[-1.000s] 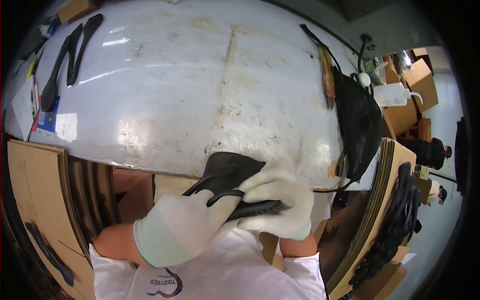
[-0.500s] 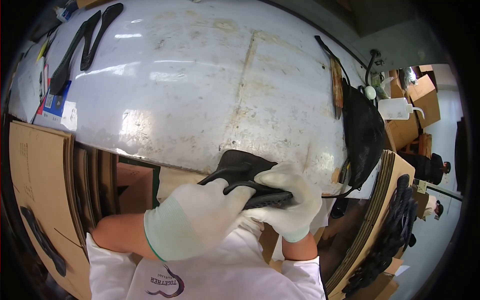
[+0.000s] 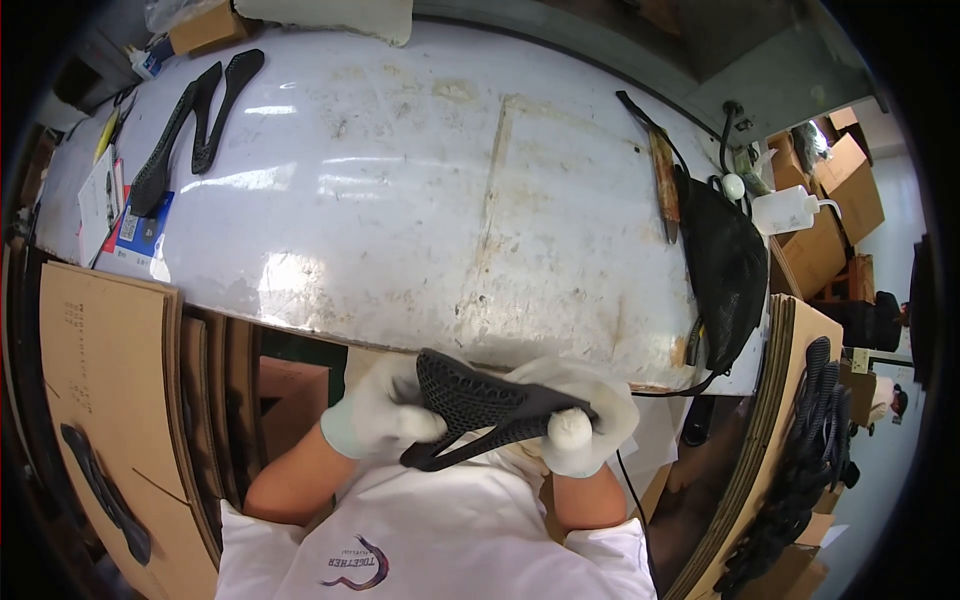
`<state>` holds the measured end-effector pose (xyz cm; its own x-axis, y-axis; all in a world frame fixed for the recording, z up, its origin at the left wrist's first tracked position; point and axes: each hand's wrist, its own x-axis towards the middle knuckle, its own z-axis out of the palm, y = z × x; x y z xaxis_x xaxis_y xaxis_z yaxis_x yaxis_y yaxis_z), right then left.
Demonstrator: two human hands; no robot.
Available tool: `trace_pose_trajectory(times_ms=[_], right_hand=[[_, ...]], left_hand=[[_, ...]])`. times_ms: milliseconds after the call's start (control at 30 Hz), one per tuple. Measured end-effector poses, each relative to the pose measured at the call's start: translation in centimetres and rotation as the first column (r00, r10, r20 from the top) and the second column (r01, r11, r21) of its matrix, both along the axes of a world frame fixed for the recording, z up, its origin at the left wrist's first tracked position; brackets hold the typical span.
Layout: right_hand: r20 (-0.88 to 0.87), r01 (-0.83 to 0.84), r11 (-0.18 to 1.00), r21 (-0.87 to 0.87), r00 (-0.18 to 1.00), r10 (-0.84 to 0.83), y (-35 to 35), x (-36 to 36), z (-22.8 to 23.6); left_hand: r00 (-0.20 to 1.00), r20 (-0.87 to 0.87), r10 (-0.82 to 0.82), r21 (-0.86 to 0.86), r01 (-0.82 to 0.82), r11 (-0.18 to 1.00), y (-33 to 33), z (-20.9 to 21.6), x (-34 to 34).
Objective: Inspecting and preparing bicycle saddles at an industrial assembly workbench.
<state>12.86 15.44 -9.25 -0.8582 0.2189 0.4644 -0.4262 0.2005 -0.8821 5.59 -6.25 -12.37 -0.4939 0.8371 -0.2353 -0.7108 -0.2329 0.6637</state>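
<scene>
Both my gloved hands grip a black moulded piece (image 3: pixel 480 395) with a honeycomb-patterned face and a long slot, held tilted in front of my shirt by the table's near edge. My left hand (image 3: pixel 385 405) pinches its wider end, thumb on the patterned face. Around the narrow end closes my right hand (image 3: pixel 590 415), its thumb pressed on top and the other fingers mostly behind. Two similar black slotted pieces (image 3: pixel 165 150) lie at the table's far left.
The white, stained table (image 3: pixel 380 240) spans the view ahead. On its right lie a black mesh bag (image 3: pixel 725 270) and a wooden-handled tool (image 3: pixel 665 185). Cardboard stacks (image 3: pixel 105 380) stand at left and right; several black pieces (image 3: pixel 800 460) lie on the right one. A squeeze bottle (image 3: pixel 785 211) is beyond.
The black piece has been turned and opened out, so its honeycomb face and slot now show. My left hand has shifted left to its wider end. The view has tilted slightly.
</scene>
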Motion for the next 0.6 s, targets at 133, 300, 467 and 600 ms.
trace_pose_trajectory(times_ms=[133, 300, 467, 600], right_hand=[[-0.06, -0.152, 0.988, 0.038, 0.986, 0.154, 1.0, 0.6, 0.4], [-0.039, -0.195, 0.96, 0.202, 0.978, 0.207, 1.0, 0.6, 0.8], [0.012, -0.164, 0.972, 0.167, 0.986, 0.165, 0.5, 1.2, 1.2], [0.272, 0.055, 0.984, 0.172, 0.957, -0.101, -0.2, 2.3, 4.0]], left_hand=[[0.864, -0.416, 0.285, 0.109, -0.264, 0.958, 0.6, 0.8, -0.8], [0.523, -0.849, 0.073, 0.004, -0.133, 0.991, 0.6, 4.8, -2.3], [0.402, -0.914, 0.057, -0.075, -0.306, 0.949, 1.3, 4.6, -0.6], [0.488, -0.871, 0.056, -0.185, -0.432, 0.883, 2.6, 4.9, 0.0]])
